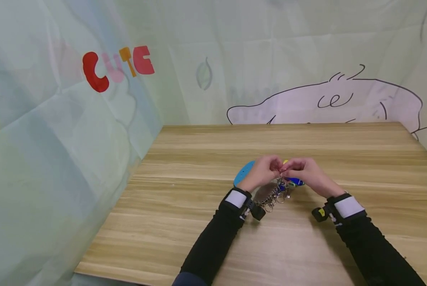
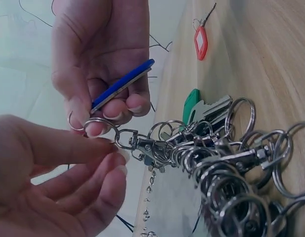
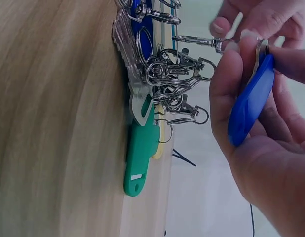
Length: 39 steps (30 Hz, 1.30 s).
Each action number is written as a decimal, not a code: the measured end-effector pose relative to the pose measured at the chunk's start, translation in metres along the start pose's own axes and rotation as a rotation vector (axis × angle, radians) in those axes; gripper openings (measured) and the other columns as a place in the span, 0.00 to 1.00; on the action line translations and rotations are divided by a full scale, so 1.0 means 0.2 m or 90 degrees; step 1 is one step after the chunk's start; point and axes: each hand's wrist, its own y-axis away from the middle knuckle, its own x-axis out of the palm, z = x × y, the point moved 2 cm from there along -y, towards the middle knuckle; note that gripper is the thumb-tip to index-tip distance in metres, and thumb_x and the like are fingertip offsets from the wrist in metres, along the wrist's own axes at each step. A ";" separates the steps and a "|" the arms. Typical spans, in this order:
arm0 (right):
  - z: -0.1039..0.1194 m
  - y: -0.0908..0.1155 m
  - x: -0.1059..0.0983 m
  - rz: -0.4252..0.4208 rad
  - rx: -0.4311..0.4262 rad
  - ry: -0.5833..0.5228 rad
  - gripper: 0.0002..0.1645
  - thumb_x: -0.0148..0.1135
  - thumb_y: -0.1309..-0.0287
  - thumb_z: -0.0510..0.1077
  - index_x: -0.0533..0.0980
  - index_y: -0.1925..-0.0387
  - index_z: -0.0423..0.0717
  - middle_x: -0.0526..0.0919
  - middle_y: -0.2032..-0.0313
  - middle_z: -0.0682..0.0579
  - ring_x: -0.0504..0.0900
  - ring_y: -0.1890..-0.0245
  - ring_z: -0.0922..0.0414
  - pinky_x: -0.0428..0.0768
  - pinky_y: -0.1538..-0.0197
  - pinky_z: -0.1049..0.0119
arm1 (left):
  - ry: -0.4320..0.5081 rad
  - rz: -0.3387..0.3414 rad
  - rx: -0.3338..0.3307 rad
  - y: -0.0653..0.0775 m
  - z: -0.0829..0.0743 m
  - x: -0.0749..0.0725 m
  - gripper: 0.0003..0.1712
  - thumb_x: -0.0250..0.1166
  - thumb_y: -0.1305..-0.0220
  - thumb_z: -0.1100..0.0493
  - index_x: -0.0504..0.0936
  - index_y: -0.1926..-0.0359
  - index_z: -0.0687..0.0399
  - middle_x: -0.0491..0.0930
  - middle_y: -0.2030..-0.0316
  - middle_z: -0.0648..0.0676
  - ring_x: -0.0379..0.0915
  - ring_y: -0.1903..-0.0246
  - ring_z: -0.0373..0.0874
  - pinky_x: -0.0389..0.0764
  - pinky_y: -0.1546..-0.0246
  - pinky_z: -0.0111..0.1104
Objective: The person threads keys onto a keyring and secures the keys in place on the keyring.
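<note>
Both hands meet above the wooden table. My right hand (image 1: 308, 174) pinches a split ring (image 2: 100, 121) and has a blue key tag (image 3: 251, 101) lying across its fingers. Thumb and fingertips of my left hand (image 1: 261, 171) pinch the same small area, where the ring joins a metal swivel clasp (image 2: 145, 144). A chain of many metal clasps and rings (image 1: 270, 198) hangs below the hands. Keys (image 3: 125, 52) and a green key tag (image 3: 142, 158) are beside the chain on the table. The fingers partly hide the ring in the head view.
A red key tag (image 2: 201, 45) lies apart on the table (image 1: 156, 222). Left of the hands is a blue round piece (image 1: 243, 172) with small dots. Printed cloth (image 1: 199, 47) hangs behind and to the left of the table.
</note>
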 end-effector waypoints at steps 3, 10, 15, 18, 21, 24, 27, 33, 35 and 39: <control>-0.01 0.00 0.00 -0.010 0.015 -0.002 0.17 0.59 0.38 0.38 0.74 0.53 0.28 0.85 0.68 0.64 0.83 0.64 0.66 0.82 0.58 0.70 | 0.011 -0.002 -0.004 0.00 -0.01 0.00 0.11 0.62 0.43 0.74 0.77 0.59 0.61 0.83 0.64 0.58 0.78 0.67 0.40 0.77 0.65 0.20; -0.01 0.00 -0.01 -0.007 0.011 -0.009 0.16 0.59 0.38 0.37 0.74 0.54 0.28 0.85 0.68 0.64 0.84 0.64 0.66 0.81 0.58 0.71 | 0.020 -0.006 -0.009 0.01 -0.01 0.00 0.10 0.63 0.44 0.75 0.78 0.61 0.61 0.83 0.67 0.57 0.77 0.69 0.38 0.77 0.67 0.20; 0.00 0.00 0.00 0.008 -0.006 -0.013 0.15 0.60 0.38 0.37 0.74 0.55 0.27 0.86 0.67 0.62 0.84 0.63 0.66 0.81 0.57 0.71 | 0.009 -0.013 -0.008 0.00 0.00 0.00 0.10 0.62 0.47 0.76 0.79 0.64 0.61 0.83 0.70 0.57 0.76 0.72 0.37 0.76 0.70 0.21; 0.00 0.00 0.00 0.013 -0.011 -0.014 0.15 0.60 0.39 0.37 0.74 0.55 0.27 0.86 0.67 0.62 0.83 0.62 0.66 0.80 0.57 0.71 | 0.000 -0.009 -0.002 0.00 0.00 0.00 0.10 0.62 0.47 0.75 0.79 0.64 0.62 0.83 0.70 0.58 0.76 0.71 0.38 0.75 0.70 0.20; 0.00 0.00 0.00 0.009 0.000 -0.008 0.15 0.60 0.38 0.37 0.74 0.55 0.27 0.86 0.67 0.62 0.83 0.63 0.66 0.80 0.57 0.71 | -0.007 -0.003 0.005 0.00 0.00 0.00 0.09 0.63 0.45 0.74 0.79 0.63 0.62 0.83 0.68 0.57 0.77 0.70 0.39 0.75 0.68 0.19; 0.00 0.00 0.00 -0.001 0.021 -0.004 0.16 0.59 0.38 0.39 0.74 0.54 0.28 0.85 0.67 0.62 0.83 0.63 0.66 0.81 0.58 0.71 | 0.002 -0.007 0.005 0.01 -0.01 0.00 0.08 0.63 0.43 0.72 0.79 0.62 0.60 0.83 0.67 0.56 0.77 0.68 0.38 0.76 0.66 0.20; 0.01 0.01 -0.01 -0.007 0.034 -0.005 0.17 0.59 0.38 0.39 0.74 0.54 0.29 0.85 0.68 0.63 0.83 0.64 0.66 0.81 0.58 0.71 | 0.017 -0.021 -0.002 0.02 -0.01 0.00 0.08 0.64 0.42 0.72 0.78 0.63 0.59 0.83 0.67 0.55 0.77 0.69 0.37 0.76 0.67 0.21; 0.01 0.00 -0.01 0.005 0.025 -0.004 0.16 0.59 0.38 0.37 0.74 0.53 0.28 0.85 0.67 0.63 0.83 0.62 0.66 0.81 0.57 0.72 | 0.020 -0.037 -0.003 0.01 0.00 0.00 0.08 0.63 0.46 0.74 0.78 0.66 0.60 0.83 0.71 0.57 0.76 0.74 0.35 0.74 0.73 0.20; 0.01 0.00 -0.01 0.010 0.021 -0.003 0.16 0.59 0.38 0.37 0.74 0.53 0.28 0.86 0.66 0.62 0.83 0.61 0.66 0.81 0.56 0.71 | 0.021 -0.035 -0.002 0.00 0.00 0.00 0.08 0.62 0.47 0.75 0.78 0.67 0.62 0.83 0.71 0.58 0.75 0.74 0.35 0.74 0.74 0.20; 0.01 0.00 -0.01 0.010 0.025 -0.005 0.15 0.58 0.38 0.37 0.74 0.54 0.28 0.85 0.66 0.61 0.83 0.62 0.66 0.81 0.56 0.71 | -0.005 -0.023 -0.001 0.00 0.00 0.00 0.08 0.63 0.45 0.73 0.79 0.65 0.61 0.83 0.69 0.57 0.76 0.72 0.36 0.74 0.71 0.19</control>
